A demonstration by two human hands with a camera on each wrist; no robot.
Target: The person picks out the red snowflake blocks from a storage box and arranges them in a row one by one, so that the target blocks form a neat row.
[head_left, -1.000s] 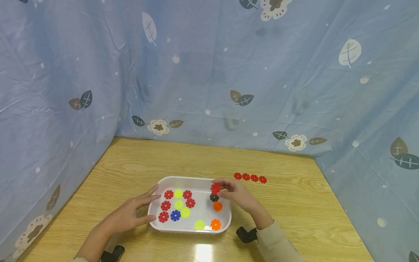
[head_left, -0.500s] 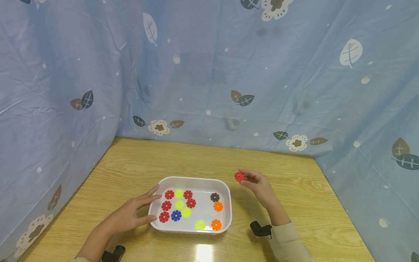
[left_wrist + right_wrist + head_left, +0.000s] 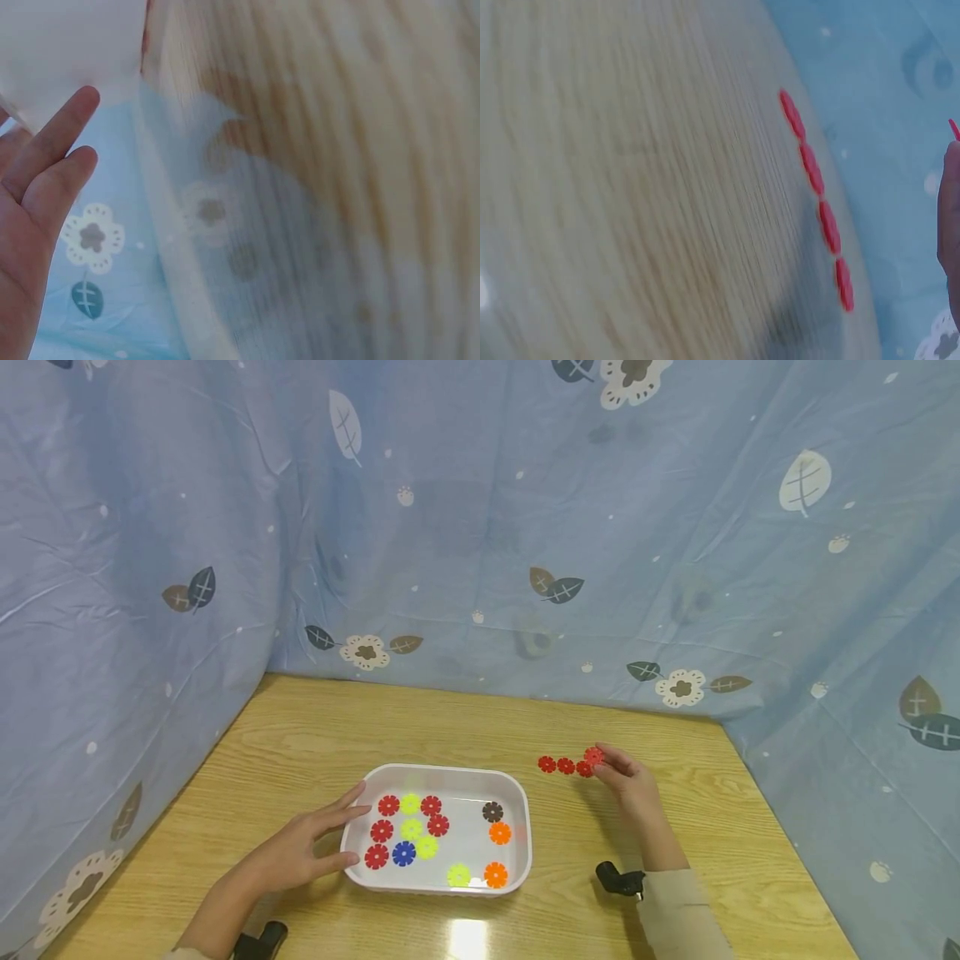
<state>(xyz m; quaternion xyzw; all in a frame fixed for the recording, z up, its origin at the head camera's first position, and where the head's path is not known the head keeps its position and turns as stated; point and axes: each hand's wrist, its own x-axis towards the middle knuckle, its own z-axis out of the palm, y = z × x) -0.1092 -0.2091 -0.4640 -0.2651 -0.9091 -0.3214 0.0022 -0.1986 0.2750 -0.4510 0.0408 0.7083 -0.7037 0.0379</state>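
My right hand pinches a red notched plastic disc between thumb and fingertips, raised over the right end of a row of red discs on the table. In the right wrist view that row shows several discs in a line, with a sliver of the held disc at the right edge. A white tray stands to the left, and my left hand touches its left side with fingers spread. Inside lie loose discs, among them a blue one, a dark brown one and an orange one.
The wooden table is bordered at the back and sides by a blue patterned curtain. Black wrist-camera mounts show beside the left forearm and the right sleeve.
My right hand has lifted the red disc out of the tray and carried it right, past the row's left end to its right end. The left hand stays at the tray.
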